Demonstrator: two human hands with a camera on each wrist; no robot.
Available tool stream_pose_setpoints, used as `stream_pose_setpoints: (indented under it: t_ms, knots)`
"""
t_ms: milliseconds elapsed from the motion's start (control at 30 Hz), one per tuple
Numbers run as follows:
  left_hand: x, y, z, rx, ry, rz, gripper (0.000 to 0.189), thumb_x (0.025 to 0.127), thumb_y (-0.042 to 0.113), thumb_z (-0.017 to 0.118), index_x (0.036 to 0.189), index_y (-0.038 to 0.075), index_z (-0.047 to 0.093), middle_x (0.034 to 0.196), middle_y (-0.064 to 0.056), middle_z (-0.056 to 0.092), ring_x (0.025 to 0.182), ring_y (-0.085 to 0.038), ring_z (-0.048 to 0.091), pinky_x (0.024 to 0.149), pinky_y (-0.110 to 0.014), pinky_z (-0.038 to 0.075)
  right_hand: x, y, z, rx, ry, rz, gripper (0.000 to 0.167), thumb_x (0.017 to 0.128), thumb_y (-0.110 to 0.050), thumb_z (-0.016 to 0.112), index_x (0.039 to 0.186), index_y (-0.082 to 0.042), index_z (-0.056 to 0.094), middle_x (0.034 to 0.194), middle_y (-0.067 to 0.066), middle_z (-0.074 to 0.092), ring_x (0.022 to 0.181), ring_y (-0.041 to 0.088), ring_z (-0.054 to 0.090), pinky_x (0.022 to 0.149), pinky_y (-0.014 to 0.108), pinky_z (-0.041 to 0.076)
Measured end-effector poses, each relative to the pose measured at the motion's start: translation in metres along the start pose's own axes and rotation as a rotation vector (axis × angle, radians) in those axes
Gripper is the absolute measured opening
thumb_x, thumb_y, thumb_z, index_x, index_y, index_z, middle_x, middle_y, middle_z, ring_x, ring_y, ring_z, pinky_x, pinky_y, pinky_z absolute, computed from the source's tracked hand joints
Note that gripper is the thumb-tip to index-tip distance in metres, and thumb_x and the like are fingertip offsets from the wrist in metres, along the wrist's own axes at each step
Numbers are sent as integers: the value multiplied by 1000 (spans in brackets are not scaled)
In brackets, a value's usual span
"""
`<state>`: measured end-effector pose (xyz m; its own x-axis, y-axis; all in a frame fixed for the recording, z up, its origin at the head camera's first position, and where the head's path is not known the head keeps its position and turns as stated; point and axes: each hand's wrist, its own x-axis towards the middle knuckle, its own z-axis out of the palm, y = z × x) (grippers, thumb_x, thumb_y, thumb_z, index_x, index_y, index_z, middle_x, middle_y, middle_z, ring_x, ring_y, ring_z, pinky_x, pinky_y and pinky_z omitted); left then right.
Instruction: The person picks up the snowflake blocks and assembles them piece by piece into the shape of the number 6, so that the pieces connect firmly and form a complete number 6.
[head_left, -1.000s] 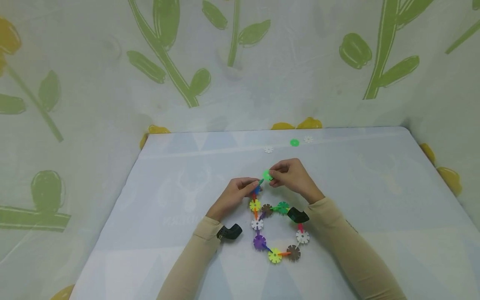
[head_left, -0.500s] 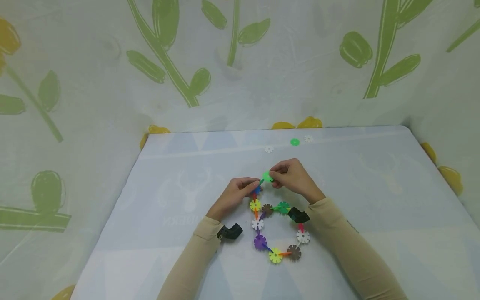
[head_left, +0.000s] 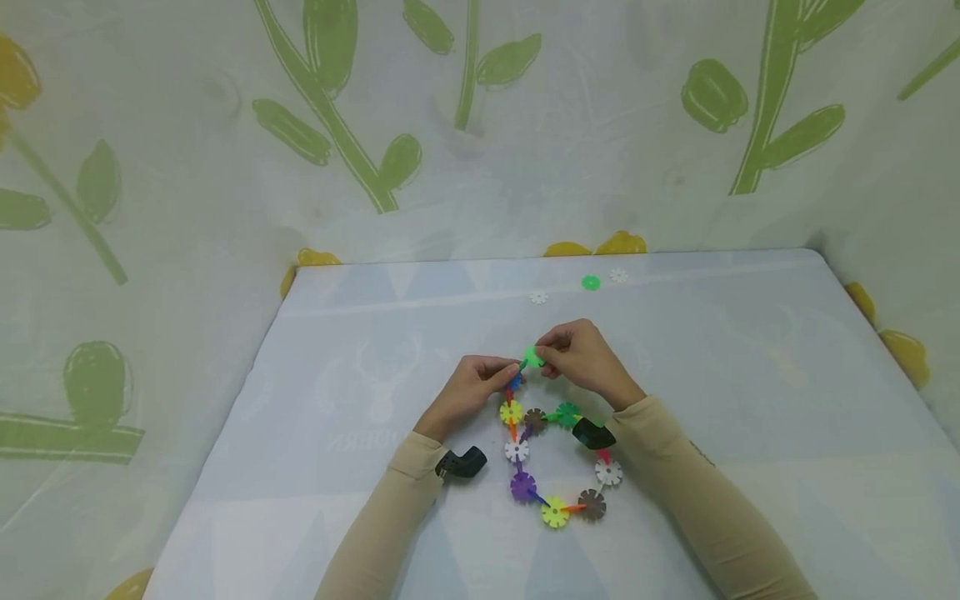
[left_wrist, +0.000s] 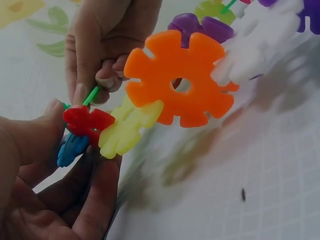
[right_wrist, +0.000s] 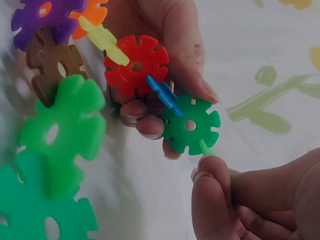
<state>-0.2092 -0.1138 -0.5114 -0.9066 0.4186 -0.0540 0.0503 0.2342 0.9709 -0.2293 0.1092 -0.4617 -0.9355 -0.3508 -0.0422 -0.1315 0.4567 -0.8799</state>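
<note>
My left hand (head_left: pixel 465 396) holds the upper end of a chain of slotted plastic discs. In the right wrist view its thumb and fingers pinch a dark green disc (right_wrist: pixel 202 131), joined to a blue disc (right_wrist: pixel 164 95) and then a red disc (right_wrist: pixel 125 75). My right hand (head_left: pixel 588 358) pinches a bright green disc (head_left: pixel 532 357) between thumb and fingertips. That disc meets a slot at the dark green disc's edge; how deep it sits is hidden by the fingertips. Below the hands, the chain joins a ring of discs, including a purple disc (head_left: pixel 523 487) and a brown disc (head_left: pixel 592 505).
Toward the back of the table (head_left: pixel 360 333) lie a loose green disc (head_left: pixel 591 283) and two white discs, one farther right (head_left: pixel 618 275). A patterned wall covering (head_left: pixel 525 183) rises behind the table. A black wrist camera (head_left: pixel 594 434) hides part of the ring.
The bright green disc and my right hand have shifted slightly left and down, closer to the dark green disc. My left hand keeps its hold; the ring has slid slightly right.
</note>
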Motion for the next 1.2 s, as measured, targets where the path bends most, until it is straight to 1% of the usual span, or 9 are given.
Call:
stream_pose_setpoints:
  t_ms: [67,267,500,633,800,900,1067,1133,1200]
  knots:
    - [0,0,0,7,7,4,36,106,26,60,128,-1,71,114,-21,77,100,-8,71,97,-31,58,-1,-1,1,-9,7,-3,18,100,-7,66,106,6,75,82,15,78,66,15,72,68,36,62]
    - [0,0,1,27,26,3,32,106,21,61,125,-2,72,115,-21,77,111,-20,73,99,-34,58,-3,-3,3,-27,14,-26,16,100,-6,66,105,6,76,83,16,78,65,15,72,68,37,62]
    - [1,-2,2,33,31,8,29,104,17,63,121,-3,74,115,-22,77,98,-2,69,94,-26,57,-3,-4,3,-40,1,-39,16,100,-5,66,104,7,76,86,17,78,65,14,71,64,34,59]
    - [0,-2,1,31,26,11,28,104,16,63,120,-4,74,115,-22,76,96,0,68,91,-22,56,-3,-4,3,-59,-2,-53,15,99,-3,66,103,6,77,86,17,78,64,14,70,62,30,57]
    - [-1,0,-1,51,18,27,28,105,17,61,121,-3,74,111,-21,77,94,-2,67,89,-21,55,-1,-4,5,-54,-8,-70,15,99,-3,66,105,7,76,85,17,78,65,16,72,64,33,60]
    - [-1,1,-4,64,-6,30,30,106,20,60,123,-1,74,112,-20,77,99,-7,68,93,-24,56,0,-1,5,-13,-20,-53,18,100,-5,66,108,7,76,86,19,79,67,18,75,68,37,63]
    - [0,1,-8,65,-71,19,34,107,23,58,129,0,70,125,-17,75,117,-19,69,103,-33,56,2,4,0,79,-72,-14,21,101,-6,64,115,8,74,95,21,79,74,22,78,73,37,64]
    - [0,2,-8,47,-65,16,36,108,24,56,132,1,69,128,-17,73,118,-19,69,102,-34,57,3,6,-2,107,-100,-18,23,102,-5,63,117,9,72,99,23,78,77,23,78,74,36,64]
    - [1,2,-7,25,-45,19,36,109,25,54,132,1,68,123,-17,73,111,-16,68,99,-32,57,4,6,-3,138,-124,-18,24,103,-5,61,119,9,71,103,25,77,79,23,78,75,35,64]
